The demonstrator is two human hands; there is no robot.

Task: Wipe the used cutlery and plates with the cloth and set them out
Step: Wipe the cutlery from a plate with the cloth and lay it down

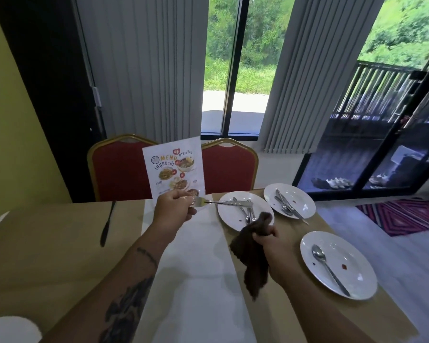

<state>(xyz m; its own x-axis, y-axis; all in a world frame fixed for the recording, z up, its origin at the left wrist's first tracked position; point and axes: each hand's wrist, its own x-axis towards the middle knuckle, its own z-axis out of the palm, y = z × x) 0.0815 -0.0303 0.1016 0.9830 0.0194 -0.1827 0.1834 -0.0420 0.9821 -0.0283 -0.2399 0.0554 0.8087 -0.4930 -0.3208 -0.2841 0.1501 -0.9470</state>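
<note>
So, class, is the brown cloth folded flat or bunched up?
Bunched up: the cloth is crumpled in the right hand, one end hanging loose.

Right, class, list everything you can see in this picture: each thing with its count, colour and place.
plates: three, white, right side of table
spoon: one, silver, on nearest plate
other cutlery: several pieces, silver, on the two farther plates
fork: one, silver, in left hand
cloth: one, dark brown, in right hand
black-handled utensil: one, table's left side
menu card: one, white, upright at table's far edge
chairs: two, red with gold frames, behind table
left hand: grips fork
right hand: grips cloth
</note>
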